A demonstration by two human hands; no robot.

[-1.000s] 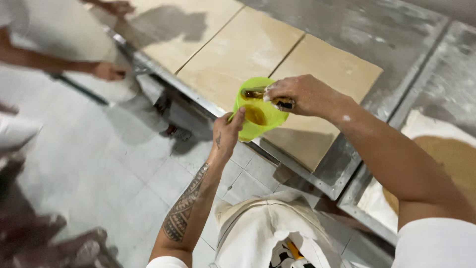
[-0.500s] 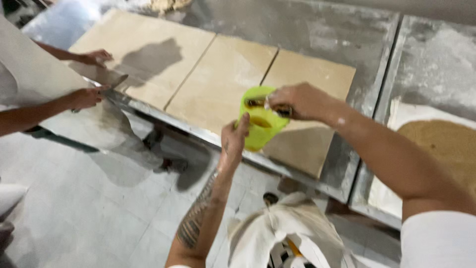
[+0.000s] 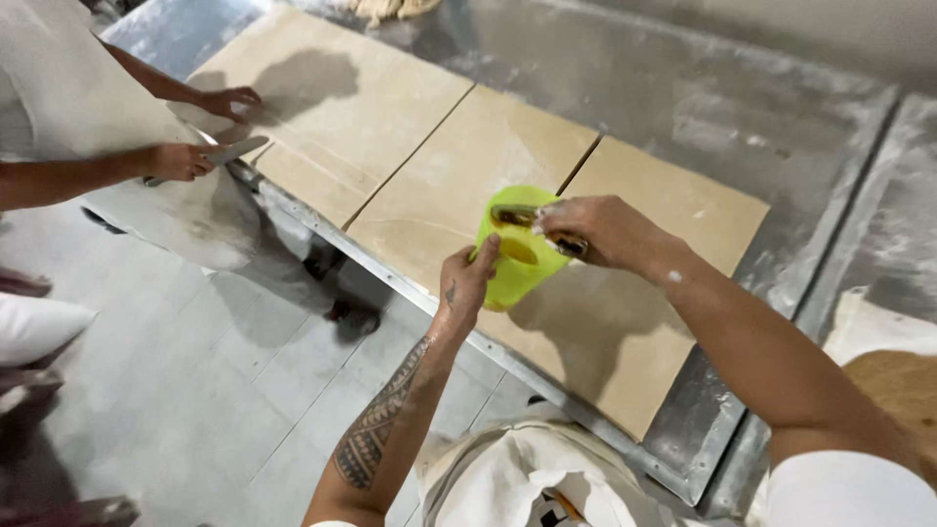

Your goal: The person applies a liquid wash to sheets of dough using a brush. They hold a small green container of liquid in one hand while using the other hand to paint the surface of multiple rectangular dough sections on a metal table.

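**Brush in the cup, dough sheets not yet coated**

The left hand (image 3: 468, 278) grips a green cup (image 3: 517, 249) from its 8 o'clock side, above the counter (image 3: 683, 88) edge. The right hand (image 3: 595, 229) pinches a brush (image 3: 532, 217) dipped inside. Three dough sheets (image 3: 468, 166) lie flat and look dry, so brushing seems still to come. At 10 o'clock, a co-worker's hand (image 3: 176, 161) holds a knife (image 3: 229, 151).

table (image 3: 742, 107): flour-dusted steel, raised rim | on it: three tan dough sheets edge to edge along near edge — left (image 3: 342, 98), middle (image 3: 459, 185), right (image 3: 634, 322) | far edge: small dough scraps (image 3: 390, 8) | right end: separate metal tray (image 3: 893, 254)
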